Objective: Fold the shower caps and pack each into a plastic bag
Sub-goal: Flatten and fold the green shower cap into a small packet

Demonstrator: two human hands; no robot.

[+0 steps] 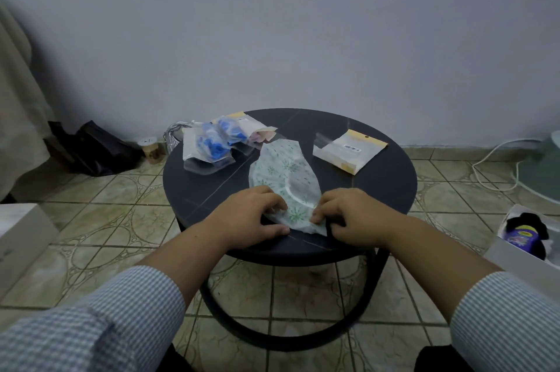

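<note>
Left hand (251, 214) and right hand (348, 217) each pinch the near edge of the green-print shower cap (285, 177), prob. to start a fold. Empty bags (348, 150) lie beyond the right hand, w/in reach for packing; filled bags (212, 144) beyond the left.

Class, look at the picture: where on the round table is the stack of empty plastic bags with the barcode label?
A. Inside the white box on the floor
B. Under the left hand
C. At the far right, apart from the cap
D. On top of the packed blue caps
C: the stack of empty bags lies at the far right of the table, clear of the green-patterned shower cap.
</note>
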